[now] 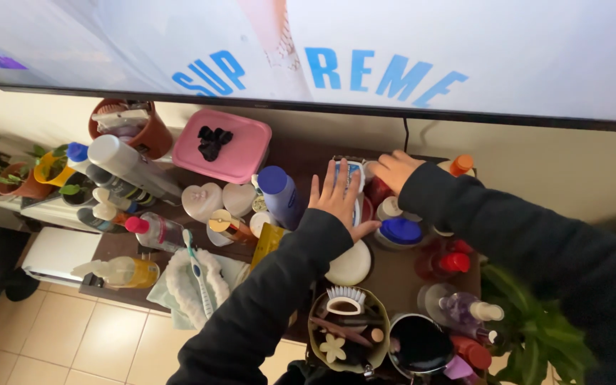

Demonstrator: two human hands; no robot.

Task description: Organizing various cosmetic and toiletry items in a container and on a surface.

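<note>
A large flat screen [393, 50] is glowing across the top, hanging on a beige wall [550, 164]. Beneath it a dark wooden shelf [393, 274] is standing over pale tiled floor [73, 342], daylight falling softly.

One view only, worn on the head, looking steeply down and forward over both black sleeves at a crowded dark shelf [393, 274] against a beige wall. It sits close: the forearms fill the lower frame. Beyond the fingers [336, 178] of the left hand [338, 199] hangs a wide screen [465, 43] across the top edge. Left of them, tiled floor [94, 335] shows below the shelf.
</note>
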